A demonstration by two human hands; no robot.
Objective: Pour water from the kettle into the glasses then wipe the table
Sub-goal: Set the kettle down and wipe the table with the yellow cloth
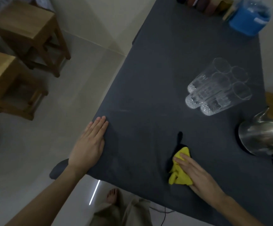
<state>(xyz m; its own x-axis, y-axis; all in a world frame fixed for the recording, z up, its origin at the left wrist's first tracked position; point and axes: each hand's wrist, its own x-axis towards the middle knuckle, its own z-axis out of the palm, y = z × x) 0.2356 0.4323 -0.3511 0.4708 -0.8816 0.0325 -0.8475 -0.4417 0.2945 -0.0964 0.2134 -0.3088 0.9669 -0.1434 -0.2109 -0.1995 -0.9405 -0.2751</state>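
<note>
The dark worktop (pixel 173 66) fills the right of the view, and both of the person's hands rest on its near part. Off its left side stand two wooden stools (pixel 28 35) on a pale floor.

One steel kettle (pixel 263 136) stands at the right edge of the worktop, partly cut off by the frame, spout toward the far side. At the far end is one clear container with a blue fill (pixel 250 18), beside some blurred things I cannot make out.

The left hand (pixel 88 147) lies palm down at the worktop's left edge, forearm reaching in from the lower left, fingers (pixel 99 124) straight and pressed together, gripping nothing.

The glasses (pixel 217 88) are bunched touching one another between the kettle and the far end, well apart from both hands. About six rims show, though the overlap makes the count uncertain, and I cannot tell whether they hold water.

The right hand (pixel 197 173) lies flat on one crumpled yellow cloth (pixel 179 168) near the front of the worktop, its fingers extended close together and pressing the cloth down rather than pinching it.
</note>
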